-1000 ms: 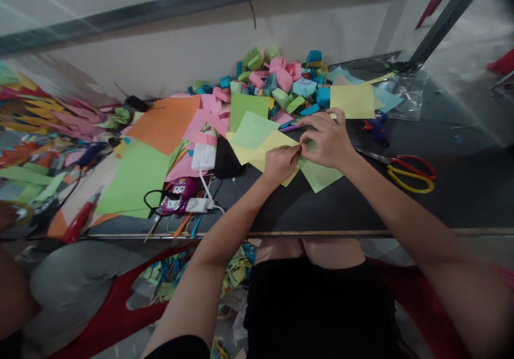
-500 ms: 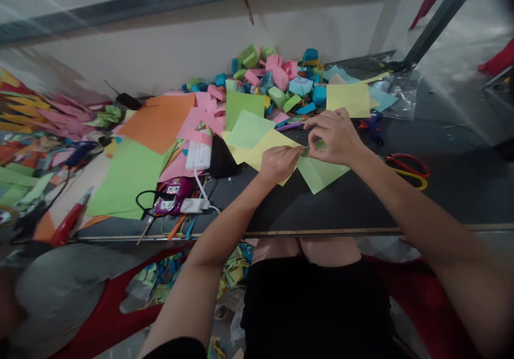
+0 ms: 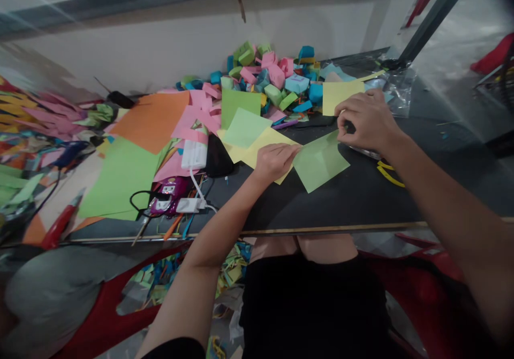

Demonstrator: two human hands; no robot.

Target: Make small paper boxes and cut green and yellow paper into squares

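Observation:
A light green sheet of paper [image 3: 322, 163] hangs slightly tilted between my hands over the dark table. My left hand [image 3: 277, 161] is closed on its left corner, fingers pressed together. My right hand [image 3: 366, 117] pinches its upper right corner between thumb and finger. Under and left of my left hand lie yellow paper [image 3: 251, 154] and a paler green sheet [image 3: 246, 127]. Behind my right hand is another yellow sheet [image 3: 334, 97]. Scissors with yellow handles [image 3: 389, 174] lie partly hidden under my right forearm.
Folded paper pieces in several colours [image 3: 277, 75] are heaped against the wall. To the left are orange paper [image 3: 156, 118], a large green sheet [image 3: 120, 177], a white power bank [image 3: 195, 153] and a purple device [image 3: 172, 190]. A person in grey [image 3: 52, 295] sits at lower left.
My right hand has moved right, away from my left hand, and the green sheet is now spread out between them. My right forearm now covers the red scissor handle.

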